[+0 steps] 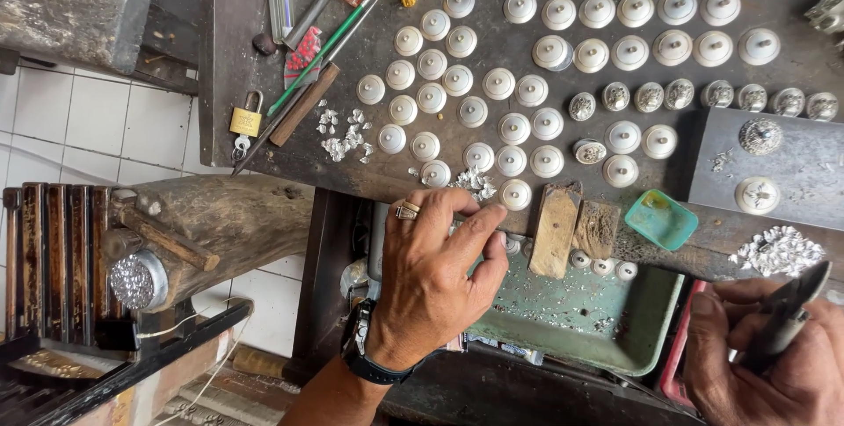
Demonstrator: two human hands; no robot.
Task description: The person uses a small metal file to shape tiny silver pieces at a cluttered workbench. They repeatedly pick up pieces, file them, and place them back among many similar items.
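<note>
Left hand (435, 281): fingertips pinched at small silver scraps (475, 182), workbench (264, 39) front edge.
Right hand (760, 351): closed around dark pliers (791, 312).
Scraps: tiny, light, thin; probably pinch gently.

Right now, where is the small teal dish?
In the head view, the small teal dish sits on the bench's front edge, right of centre, beside the wooden block and between the left hand and right hand.

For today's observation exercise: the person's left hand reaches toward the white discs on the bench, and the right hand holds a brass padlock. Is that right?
Not quite. In the head view, the right hand holds dark pliers; the brass padlock lies on the bench. The left hand does reach toward the white discs.
</note>
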